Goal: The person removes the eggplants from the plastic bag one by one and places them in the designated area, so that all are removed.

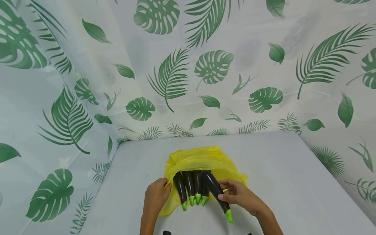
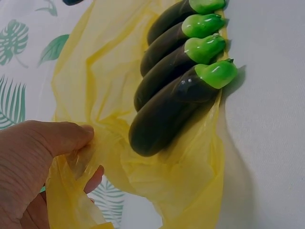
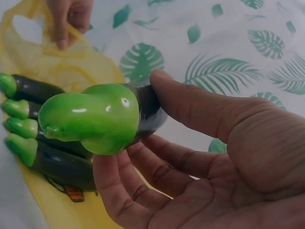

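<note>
A yellow plastic bag point(image 1: 196, 156) lies on the table with its mouth held up toward me. Several dark eggplants point(image 1: 180, 188) with bright green caps lie side by side in its mouth, caps outward. My left hand point(image 1: 156, 196) pinches the bag's left edge between thumb and fingers, as the left wrist view also shows. In my right hand point(image 1: 238, 196) is another eggplant point(image 1: 213, 186), gripped between thumb and fingers near its cap. It slants over the bag's right side, cap toward me. In the right wrist view its green cap point(image 3: 86, 119) faces the camera.
The pale table point(image 1: 273, 169) extends on both sides of the bag. White sheeting point(image 1: 182, 107) printed with green leaves stands behind and along the sides. Small dark objects point(image 1: 166, 232) show at the near edge of the head view.
</note>
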